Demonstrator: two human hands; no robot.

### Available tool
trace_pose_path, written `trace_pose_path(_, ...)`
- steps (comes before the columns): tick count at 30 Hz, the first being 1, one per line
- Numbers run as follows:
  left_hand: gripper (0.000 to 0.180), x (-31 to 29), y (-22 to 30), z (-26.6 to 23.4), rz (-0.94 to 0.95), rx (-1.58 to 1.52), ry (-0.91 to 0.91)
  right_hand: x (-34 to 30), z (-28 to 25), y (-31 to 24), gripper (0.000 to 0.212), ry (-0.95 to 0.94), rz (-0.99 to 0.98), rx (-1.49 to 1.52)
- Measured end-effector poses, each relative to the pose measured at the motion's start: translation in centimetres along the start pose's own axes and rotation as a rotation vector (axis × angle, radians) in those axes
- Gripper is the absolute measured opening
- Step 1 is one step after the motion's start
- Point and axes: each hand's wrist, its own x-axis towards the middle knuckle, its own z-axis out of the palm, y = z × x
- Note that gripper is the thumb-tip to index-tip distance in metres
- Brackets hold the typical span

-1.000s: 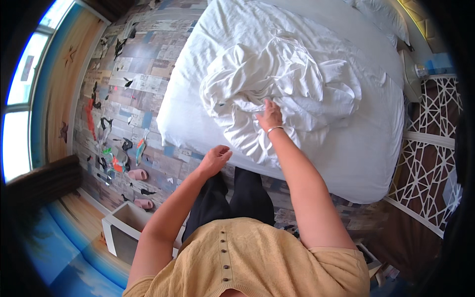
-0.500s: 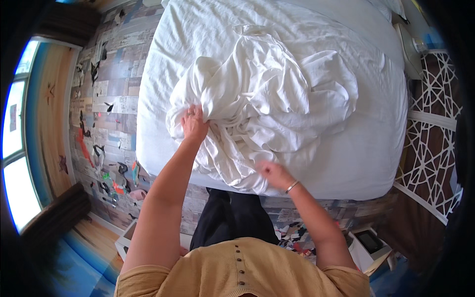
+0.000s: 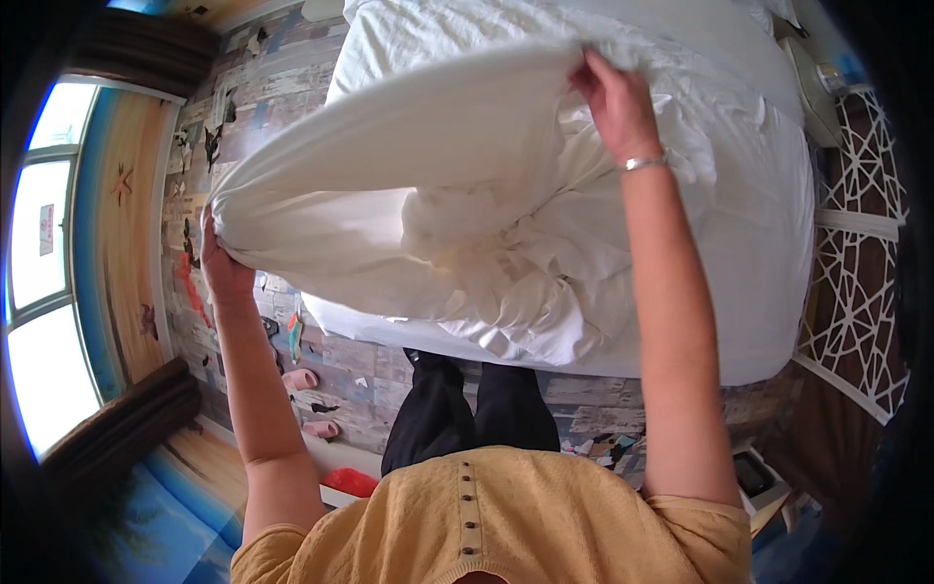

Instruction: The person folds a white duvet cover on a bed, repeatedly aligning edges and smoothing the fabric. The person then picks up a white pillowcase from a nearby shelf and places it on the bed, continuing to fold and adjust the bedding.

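A large white bed sheet (image 3: 389, 127) is stretched between my two hands, lifted in a wide loop. My left hand (image 3: 227, 271) is closed round a gathered edge of it, out past the left side of the bed. Further up and to the right, my right hand (image 3: 620, 105) pinches another edge of the cloth. The rest of the sheet lies in crumpled folds on the white mattress (image 3: 696, 336). Part of the fabric near my right hand is blurred by motion.
Pink slippers (image 3: 302, 379) and scattered scraps lie on the patterned floor (image 3: 272, 107). Windows (image 3: 39, 234) stand at the left, a white latticed panel (image 3: 851, 263) at the right. Near my left elbow is a red item (image 3: 348, 481); an open box (image 3: 754, 477) sits at the lower right.
Both hands have moved apart: the left out to the left, the right up and across the bed. The right hand now grips the sheet, which has risen from a heap into a stretched loop.
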Motion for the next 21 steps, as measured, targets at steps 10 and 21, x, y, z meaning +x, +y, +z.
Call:
trace_pose_path(10,0.047,-4.0,-5.3,-10.4,-0.261,-0.063,0.115,-15.6,8.2,13.8,0.098,-0.123,0.266,-1.372)
trace_pose_path(21,0.047,-4.8,-2.8,-26.4,-0.327,0.388,0.222,-41.5,3.9,22.4,0.040,0.075,0.722,-1.159)
